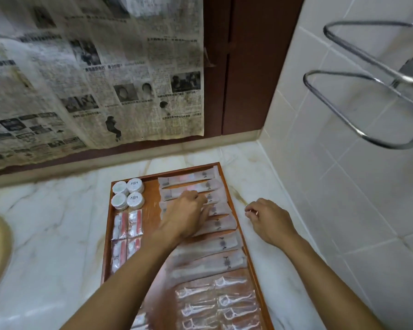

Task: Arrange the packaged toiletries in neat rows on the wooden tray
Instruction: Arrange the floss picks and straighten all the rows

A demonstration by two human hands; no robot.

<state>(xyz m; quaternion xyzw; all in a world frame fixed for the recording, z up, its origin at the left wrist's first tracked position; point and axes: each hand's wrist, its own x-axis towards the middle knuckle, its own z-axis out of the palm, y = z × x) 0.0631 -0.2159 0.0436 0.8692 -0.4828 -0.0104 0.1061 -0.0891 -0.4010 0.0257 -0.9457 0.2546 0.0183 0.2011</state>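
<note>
Marble table (57,229) carrying wooden tray (153,210), pushed toward wall corner at 1 o'clock.
Tray nearly full. Long sachets (221,242) in overlapping column down 3 o'clock side, slightly fanned, not yet square. Clear-wrapped packets (221,302) in two columns at 5 o'clock. Red-and-white packets (128,223) paired along 9 o'clock edge. Round white tubs (128,192) in a two-by-two block at 11 o'clock.
Left hand (188,214): fingers curled down on mid-column sachets; pinching or only pressing, cannot tell.
Right hand (266,217): off tray at 3 o'clock over table, fingers loosely curled, nothing seen held.
Judged late stage: straightening only.
Open room: bare strip mid-tray, narrow table margin at 3 o'clock before tiled wall.
</note>
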